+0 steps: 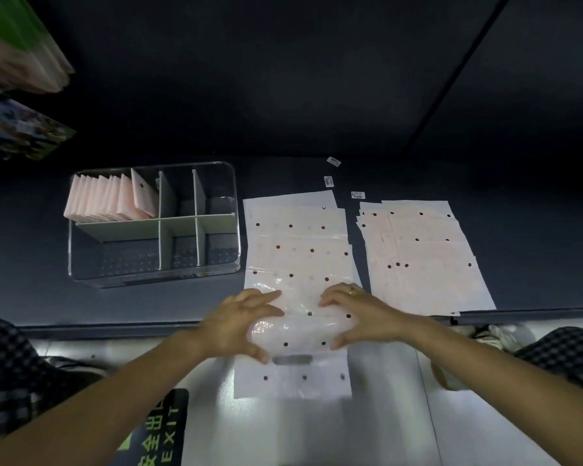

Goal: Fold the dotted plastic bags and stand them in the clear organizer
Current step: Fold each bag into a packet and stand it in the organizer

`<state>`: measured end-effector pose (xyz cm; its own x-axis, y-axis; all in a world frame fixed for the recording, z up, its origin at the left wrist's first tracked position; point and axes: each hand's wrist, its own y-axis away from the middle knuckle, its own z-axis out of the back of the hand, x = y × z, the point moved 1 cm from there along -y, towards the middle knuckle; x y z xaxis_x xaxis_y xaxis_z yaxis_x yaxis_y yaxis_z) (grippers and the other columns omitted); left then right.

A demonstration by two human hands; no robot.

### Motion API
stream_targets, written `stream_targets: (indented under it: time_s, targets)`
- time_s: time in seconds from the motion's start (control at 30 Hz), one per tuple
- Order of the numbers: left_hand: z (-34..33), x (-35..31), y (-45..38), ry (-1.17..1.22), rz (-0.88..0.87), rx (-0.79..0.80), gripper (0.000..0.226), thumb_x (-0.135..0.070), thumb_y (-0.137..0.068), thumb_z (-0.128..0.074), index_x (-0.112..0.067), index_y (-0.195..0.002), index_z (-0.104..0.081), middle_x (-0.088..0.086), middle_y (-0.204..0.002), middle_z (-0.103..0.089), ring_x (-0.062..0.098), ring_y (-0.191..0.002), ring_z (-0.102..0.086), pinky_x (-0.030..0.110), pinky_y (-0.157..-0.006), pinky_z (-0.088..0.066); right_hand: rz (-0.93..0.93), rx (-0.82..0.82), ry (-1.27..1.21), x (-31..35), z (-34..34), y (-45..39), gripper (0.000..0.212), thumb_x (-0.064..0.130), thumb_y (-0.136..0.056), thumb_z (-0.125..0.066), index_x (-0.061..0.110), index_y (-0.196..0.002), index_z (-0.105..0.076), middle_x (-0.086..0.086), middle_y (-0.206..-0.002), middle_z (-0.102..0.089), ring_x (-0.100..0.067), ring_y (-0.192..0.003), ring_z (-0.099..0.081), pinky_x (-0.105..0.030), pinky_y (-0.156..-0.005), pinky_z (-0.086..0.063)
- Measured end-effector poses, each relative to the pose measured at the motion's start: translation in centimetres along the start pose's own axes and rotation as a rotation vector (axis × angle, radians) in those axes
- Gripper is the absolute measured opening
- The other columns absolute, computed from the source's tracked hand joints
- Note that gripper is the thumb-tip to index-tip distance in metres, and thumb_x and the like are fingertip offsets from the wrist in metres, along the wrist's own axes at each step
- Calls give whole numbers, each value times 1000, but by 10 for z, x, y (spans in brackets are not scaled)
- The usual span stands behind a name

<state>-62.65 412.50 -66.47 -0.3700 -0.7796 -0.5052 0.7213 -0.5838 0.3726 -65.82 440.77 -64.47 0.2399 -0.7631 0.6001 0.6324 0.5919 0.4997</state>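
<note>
Head-camera view looking down at a dark worktop point(31, 230). At far left, a clear organizer point(236, 210) w/ white dividers is sitting on it; its back-left compartment is holding a row of folded pink bags point(108, 200) standing upright, likely so each can be pulled out singly. The other compartments look unfilled.

Just right of the organizer, a long dotted bag point(297, 250) is lying flat, running from the back toward the person and hanging over the worktop's near edge. Its near part is being rolled or folded over into a soft bulge between both hands. The left hand point(239, 321) is gripping the bulge's left end, fingers on top, thumb underneath. The right hand point(357, 314), a ring on one finger, is gripping the right end the same way, prob. to keep the fold square across the width.

Further right, a fanned pile of flat bags point(421, 257) is waiting, close by for the next pick. Three small labels point(329, 180) are lying behind the bags.
</note>
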Motion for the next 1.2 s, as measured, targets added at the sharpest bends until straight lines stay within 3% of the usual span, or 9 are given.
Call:
stream_targets:
  time_s: [0.1, 0.17, 0.3, 0.43, 0.63, 0.8, 0.9, 1.03, 1.2]
  targets:
    - [-15, 3, 8, -184, -57, -36, 90, -53, -74, -69, -47, -146, -14, -25, -152, 15, -3, -137, 12, 24, -109, -2, 141, -50, 344, -11, -18, 11, 99, 65, -62, -70, 33, -144, -26, 27, -147, -3, 7, -134, -1, -12, -110, 1]
    - [-18, 1, 14, -192, -92, -138, 81, -34, -81, -70, -40, -146, -22, -17, -155, 3, 4, -143, 5, 26, -114, -8, 197, -92, 483, -18, -27, 18, 93, 58, -67, -71, 28, -144, -28, 17, -154, 1, -1, -141, -2, -19, -115, 1]
    - [-8, -4, 21, -117, -167, -424, 34, -19, -69, -82, -17, -101, -71, -2, -130, -59, 21, -116, -60, 36, -85, -56, 264, -397, 536, -15, -36, 23, 46, 8, -63, -85, 13, -101, -59, -5, -141, -48, -21, -125, -52, -40, -98, -48]
    - [-5, -7, 22, -114, -142, -467, 19, -27, -79, -72, -16, -67, -62, -7, -117, -67, 14, -107, -65, 26, -78, -56, 332, -545, 474, -9, -34, 20, 20, 8, -67, -84, 10, -73, -64, -4, -120, -66, -20, -107, -65, -37, -84, -56]
    - [4, 0, 10, 222, 143, -412, 17, -26, -91, -62, -18, -101, -73, -10, -112, -69, 8, -104, -63, 26, -88, -48, 77, -296, 20, -9, -14, 16, 4, 18, -90, -63, 15, -91, -63, 10, -121, -61, -11, -120, -53, -22, -98, -42]
    - [19, -6, 0, 550, 306, -417, 16, -17, -92, -60, -22, -77, -63, -8, -78, -69, 15, -77, -63, 28, -73, -45, -142, -165, -628, 1, 23, 6, 10, 11, -91, -60, 15, -81, -59, 2, -93, -67, 1, -81, -63, -9, -71, -46]
    - [24, -12, -1, 601, 359, -482, 8, -30, -89, -63, -26, -96, -63, -14, -92, -68, 10, -87, -64, 29, -81, -48, -289, -244, -682, 1, 26, 0, 12, 16, -93, -56, 13, -82, -56, 4, -71, -58, 4, -48, -46, -6, -44, -32]
    - [28, -19, 2, 433, 548, -455, 40, -53, -85, -58, -35, -120, -50, -10, -105, -60, 20, -94, -58, 32, -78, -47, -328, -338, -754, -1, 26, -8, 11, 15, -94, -56, 11, -83, -56, 3, -70, -58, 2, -48, -45, -6, -42, -32]
    - [29, -31, 2, 901, 528, -437, 69, -17, -80, -74, -28, -137, -36, 4, -126, -54, 25, -117, -51, 39, -99, -44, -352, -332, -727, -2, 29, -10, 11, 17, -93, -57, 13, -83, -56, 5, -78, -62, -5, -65, -50, -8, -48, -37]
